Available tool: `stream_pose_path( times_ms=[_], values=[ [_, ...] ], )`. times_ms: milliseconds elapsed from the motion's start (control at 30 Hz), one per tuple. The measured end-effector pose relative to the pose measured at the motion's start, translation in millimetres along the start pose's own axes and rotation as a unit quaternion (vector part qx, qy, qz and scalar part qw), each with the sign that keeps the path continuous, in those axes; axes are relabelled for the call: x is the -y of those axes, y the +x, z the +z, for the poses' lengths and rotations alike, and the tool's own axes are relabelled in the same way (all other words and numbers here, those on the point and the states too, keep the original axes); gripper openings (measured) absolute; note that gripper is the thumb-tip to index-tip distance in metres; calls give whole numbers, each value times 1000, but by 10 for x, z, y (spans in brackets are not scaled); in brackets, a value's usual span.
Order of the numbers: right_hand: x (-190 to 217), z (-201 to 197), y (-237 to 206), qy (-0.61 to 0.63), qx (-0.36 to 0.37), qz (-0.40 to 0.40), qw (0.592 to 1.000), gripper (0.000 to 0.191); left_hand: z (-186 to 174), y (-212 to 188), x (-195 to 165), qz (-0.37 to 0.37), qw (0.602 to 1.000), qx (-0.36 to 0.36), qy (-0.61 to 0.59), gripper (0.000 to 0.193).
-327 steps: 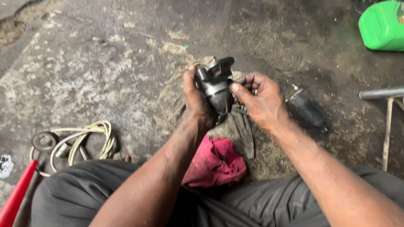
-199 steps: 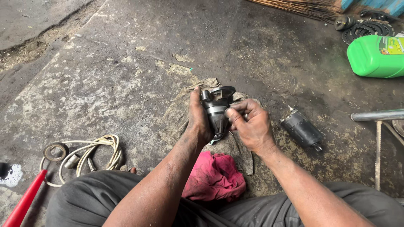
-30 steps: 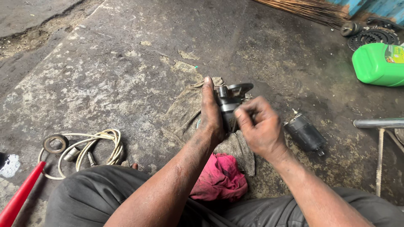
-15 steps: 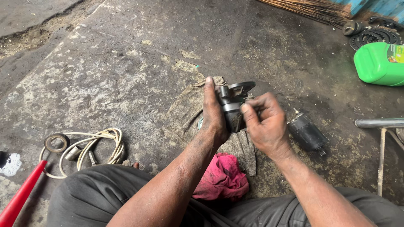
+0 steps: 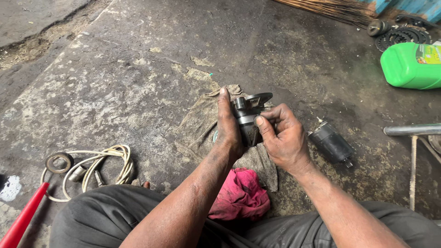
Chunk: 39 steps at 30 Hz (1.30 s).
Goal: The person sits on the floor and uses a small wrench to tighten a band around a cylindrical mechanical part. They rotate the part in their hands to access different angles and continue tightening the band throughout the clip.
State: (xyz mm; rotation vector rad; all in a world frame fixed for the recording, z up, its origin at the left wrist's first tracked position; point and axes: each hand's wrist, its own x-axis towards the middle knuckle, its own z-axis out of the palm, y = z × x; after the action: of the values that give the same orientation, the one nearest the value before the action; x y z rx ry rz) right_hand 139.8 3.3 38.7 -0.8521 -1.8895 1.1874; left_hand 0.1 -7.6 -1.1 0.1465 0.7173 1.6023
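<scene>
Both hands, left (image 5: 228, 131) and right (image 5: 285, 138), clamped the greasy metal part (image 5: 248, 117) above the rag (image 5: 202, 124); it could have slipped onto the concrete.

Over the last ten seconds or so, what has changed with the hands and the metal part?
The metal part has been turned in the grip: its flange now points up and right. The left hand has flattened against its side, fingers straight; the right hand still pinches it. Grey rag, pink cloth, black cylinder and cable lie unchanged.
</scene>
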Motion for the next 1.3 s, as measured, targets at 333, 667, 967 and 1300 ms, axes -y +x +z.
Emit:
stream_pose_path(
  times_ms=[333, 667, 967, 1300],
  values=[
    [0, -11, 25, 86, -15, 4, 996, 12, -6, -20, -20, 2, 1000, 2, 7, 84],
    [67, -42, -13, 22, 8, -42, 999, 12, 23, -10, -26, 16, 1000, -8, 20, 80],
    [23, -19, -1, 54, -19, 21, 998, 13, -4, 31, -9, 50, 999, 17, 13, 80],
    [-1, -27, 1, 44, -1, 18, 999, 12, 8, 50, 20, 37, 999, 1, -12, 75]
  ],
)
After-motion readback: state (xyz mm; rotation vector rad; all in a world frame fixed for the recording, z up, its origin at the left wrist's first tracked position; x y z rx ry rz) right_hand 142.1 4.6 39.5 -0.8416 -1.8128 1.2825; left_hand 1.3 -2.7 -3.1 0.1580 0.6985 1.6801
